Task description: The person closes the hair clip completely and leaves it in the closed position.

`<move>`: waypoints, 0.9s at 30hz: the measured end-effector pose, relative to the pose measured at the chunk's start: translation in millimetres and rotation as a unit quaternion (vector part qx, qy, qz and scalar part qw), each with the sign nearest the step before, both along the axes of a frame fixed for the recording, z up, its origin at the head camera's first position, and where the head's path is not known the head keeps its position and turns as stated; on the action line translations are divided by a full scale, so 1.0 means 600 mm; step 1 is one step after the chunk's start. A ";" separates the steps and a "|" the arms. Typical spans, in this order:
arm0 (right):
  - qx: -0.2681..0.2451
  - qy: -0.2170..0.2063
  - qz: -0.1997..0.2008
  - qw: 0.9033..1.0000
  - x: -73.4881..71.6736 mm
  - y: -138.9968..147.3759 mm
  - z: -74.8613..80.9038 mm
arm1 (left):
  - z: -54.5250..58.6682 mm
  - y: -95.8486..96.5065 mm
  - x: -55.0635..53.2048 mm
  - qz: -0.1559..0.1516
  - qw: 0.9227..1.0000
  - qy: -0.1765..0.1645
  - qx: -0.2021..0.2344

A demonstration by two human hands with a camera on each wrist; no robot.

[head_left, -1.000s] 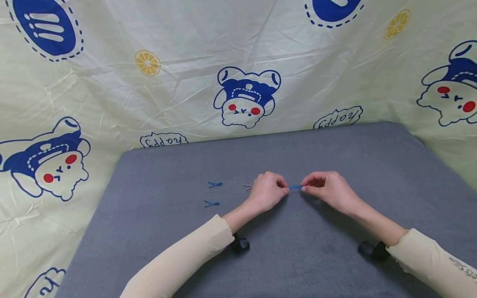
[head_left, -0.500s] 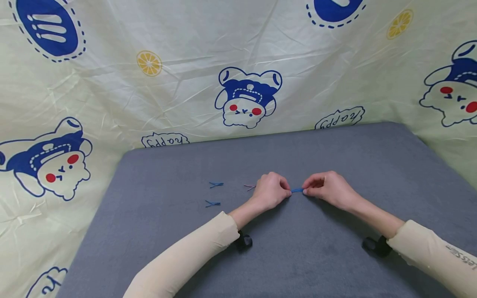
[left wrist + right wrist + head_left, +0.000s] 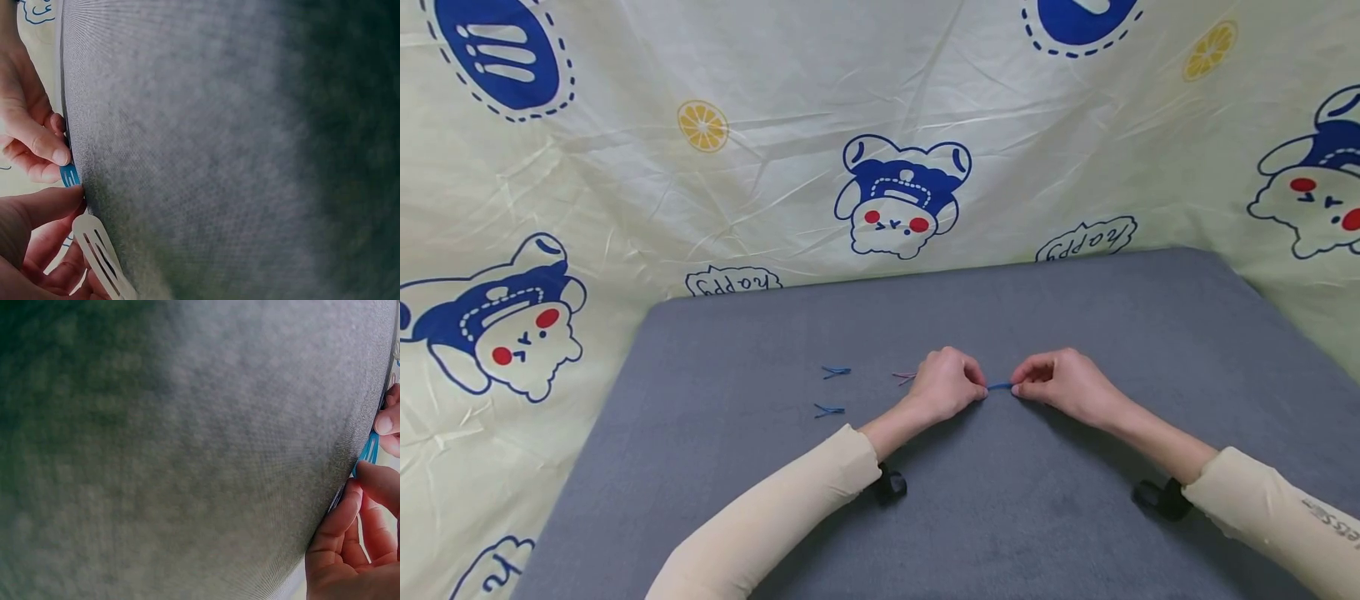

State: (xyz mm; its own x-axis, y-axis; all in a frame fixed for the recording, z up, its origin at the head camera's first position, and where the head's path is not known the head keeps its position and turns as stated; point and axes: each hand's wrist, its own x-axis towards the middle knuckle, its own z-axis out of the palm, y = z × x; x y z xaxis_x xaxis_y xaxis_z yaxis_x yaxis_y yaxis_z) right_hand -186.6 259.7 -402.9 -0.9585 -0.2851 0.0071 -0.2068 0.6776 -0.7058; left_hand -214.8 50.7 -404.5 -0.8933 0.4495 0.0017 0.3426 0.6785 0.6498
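Note:
A blue snap hair clip [image 3: 999, 386] spans the gap between my two hands, low over the grey table. My left hand [image 3: 943, 387] pinches its left end between thumb and fingers, and my right hand [image 3: 1067, 390] pinches the right end. Slots in the blue clip [image 3: 70, 175] show in the left wrist view; fingertips cover its ends. Beside my left hand lies a pinkish hair clip [image 3: 902, 377] with its prongs spread, partly hidden by that hand. A pale slotted hair clip [image 3: 100, 253] appears close below the left thumb in the left wrist view.
Two more blue hair clips, an upper one [image 3: 836, 372] and a lower one [image 3: 829, 411], lie with spread prongs left of my left hand. The grey cloth-covered table [image 3: 737, 342] meets a printed curtain [image 3: 760, 183] behind it. Black wrist devices hang under both sleeves.
Both hands have shifted slightly right and nearer the body, carrying the blue clip. It looks thinner and flatter than half a second ago. The clips on the table stay in place.

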 end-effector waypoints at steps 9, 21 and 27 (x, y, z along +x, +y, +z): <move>-0.004 -0.004 0.009 1.000 0.001 -0.001 0.002 | 0.001 -0.002 -0.001 -0.003 1.000 -0.009 0.003; -0.008 -0.018 0.017 1.000 0.010 -0.001 0.007 | 0.008 -0.014 -0.003 -0.024 0.999 -0.034 0.013; -0.016 -0.015 0.012 1.000 0.014 -0.001 0.005 | 0.007 -0.023 -0.003 -0.032 0.998 -0.035 0.035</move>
State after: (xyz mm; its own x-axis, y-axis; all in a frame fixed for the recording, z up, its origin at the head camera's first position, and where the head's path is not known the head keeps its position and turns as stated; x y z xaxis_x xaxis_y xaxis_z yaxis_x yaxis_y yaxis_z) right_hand -178.0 259.0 -399.8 -0.9515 -0.3073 -0.0126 -0.2001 0.6499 -0.7332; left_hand -216.5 36.9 -400.1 -0.8622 0.5059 -0.0265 0.3349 0.6085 0.7195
